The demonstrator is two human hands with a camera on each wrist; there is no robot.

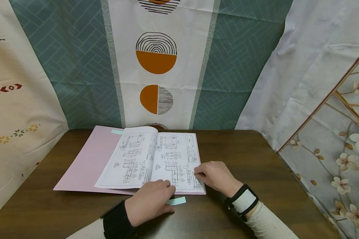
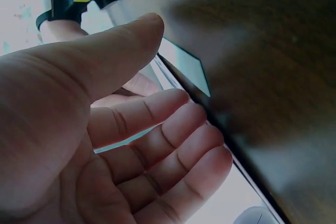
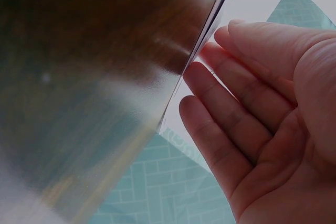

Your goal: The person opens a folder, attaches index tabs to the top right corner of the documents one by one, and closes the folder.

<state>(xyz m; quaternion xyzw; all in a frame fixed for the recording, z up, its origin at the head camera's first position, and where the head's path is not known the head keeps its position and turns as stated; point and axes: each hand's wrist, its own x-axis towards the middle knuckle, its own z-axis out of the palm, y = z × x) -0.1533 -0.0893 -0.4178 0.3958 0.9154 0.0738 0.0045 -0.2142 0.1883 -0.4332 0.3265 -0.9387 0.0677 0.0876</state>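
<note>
1. My left hand [image 1: 151,200] rests on the bottom edge of the open booklet [image 1: 151,161], fingers loose and a little bent.
2. My right hand [image 1: 215,176] touches the right page edge, fingers straight (nothing pinched).
3. The booklet lies in a pink folder [image 1: 86,162] on the table [image 1: 257,166].
4. I think I'm about to turn a page; I'd need to pinch just one sheet.

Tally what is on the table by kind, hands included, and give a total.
Pink folder: 1
Booklet of technical drawings: 1
Pale green paper strips: 2, one near the left hand, one on the folder
Hands: 2, left hand, right hand
Total: 6
</note>
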